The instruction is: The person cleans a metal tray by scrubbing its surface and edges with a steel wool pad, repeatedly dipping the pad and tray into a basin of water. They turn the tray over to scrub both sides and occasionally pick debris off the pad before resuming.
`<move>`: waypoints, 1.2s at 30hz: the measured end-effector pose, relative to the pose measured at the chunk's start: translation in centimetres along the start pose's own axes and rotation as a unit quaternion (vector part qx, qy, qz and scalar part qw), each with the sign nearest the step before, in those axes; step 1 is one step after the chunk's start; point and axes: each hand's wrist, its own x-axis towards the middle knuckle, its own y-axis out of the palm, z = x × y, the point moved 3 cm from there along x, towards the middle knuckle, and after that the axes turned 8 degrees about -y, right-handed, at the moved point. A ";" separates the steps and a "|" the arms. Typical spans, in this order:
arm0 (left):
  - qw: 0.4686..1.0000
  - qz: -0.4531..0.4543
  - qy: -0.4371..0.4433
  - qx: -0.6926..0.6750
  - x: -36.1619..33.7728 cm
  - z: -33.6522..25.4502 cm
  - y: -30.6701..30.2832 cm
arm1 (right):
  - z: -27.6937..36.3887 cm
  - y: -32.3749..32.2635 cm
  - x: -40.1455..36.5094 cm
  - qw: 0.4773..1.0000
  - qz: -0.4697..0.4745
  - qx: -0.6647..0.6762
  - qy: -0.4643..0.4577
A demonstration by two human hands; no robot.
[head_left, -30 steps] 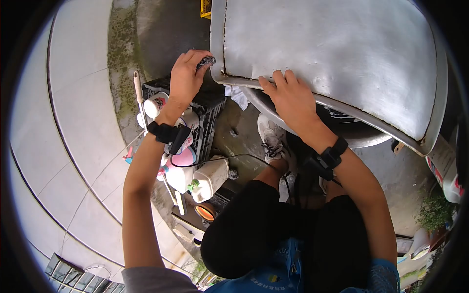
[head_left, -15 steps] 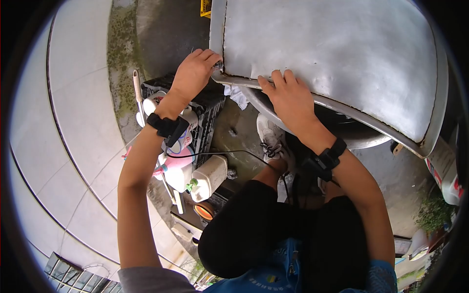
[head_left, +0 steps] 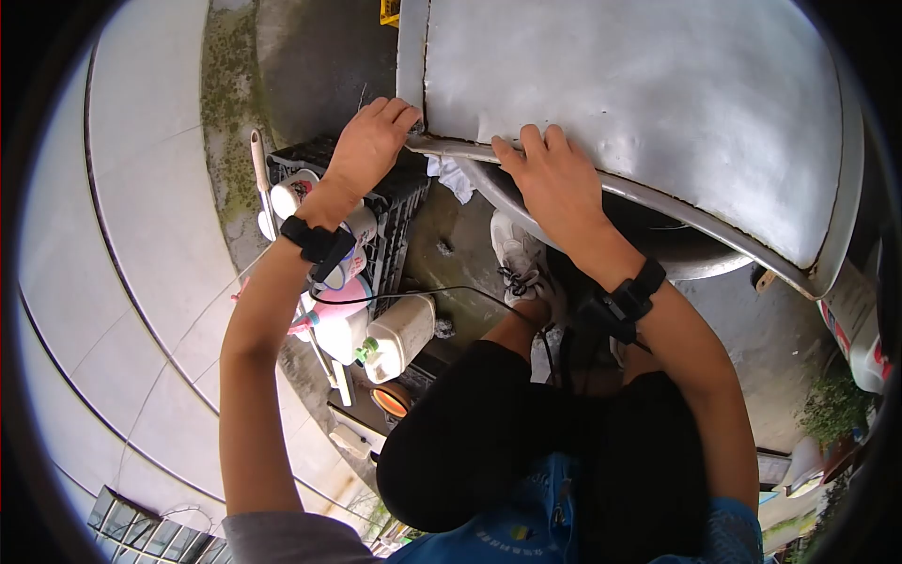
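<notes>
A large dented metal sheet [head_left: 629, 94] with a rolled rim lies over a round metal basin [head_left: 700, 266]. My left hand [head_left: 371, 141] is at the sheet's near left corner, its fingers closed on a small grey scrubber [head_left: 416, 125], which is mostly hidden by the fingers. Further right, my right hand [head_left: 559, 183] grips the near rim of the sheet, fingertips on top and the thumb at the edge. Part of the basin's opening shows dark below the rim.
Left of my legs stand a black crate [head_left: 399, 221], white bottles, a pink container [head_left: 343, 299] and a jug with a green cap [head_left: 402, 338]. A white cloth [head_left: 453, 179] hangs near the basin. A black cable [head_left: 423, 292] crosses toward my shoe [head_left: 517, 254].
My left hand has shifted very slightly along the corner of the sheet. The view has moved a little; my right hand stays on the rim.
</notes>
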 end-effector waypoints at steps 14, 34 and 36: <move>1.000 -0.003 0.001 -0.001 -0.8 -0.2 0.0 | 0.1 0.0 -0.1 1.000 0.018 0.002 0.009; 0.965 0.038 -0.173 -0.192 -1.3 -0.2 0.9 | 0.2 0.0 -0.3 1.000 -0.002 -0.003 0.013; 0.960 0.017 -0.187 -0.208 -0.4 0.8 -0.1 | 0.2 0.2 -0.2 1.000 -0.010 -0.003 0.006</move>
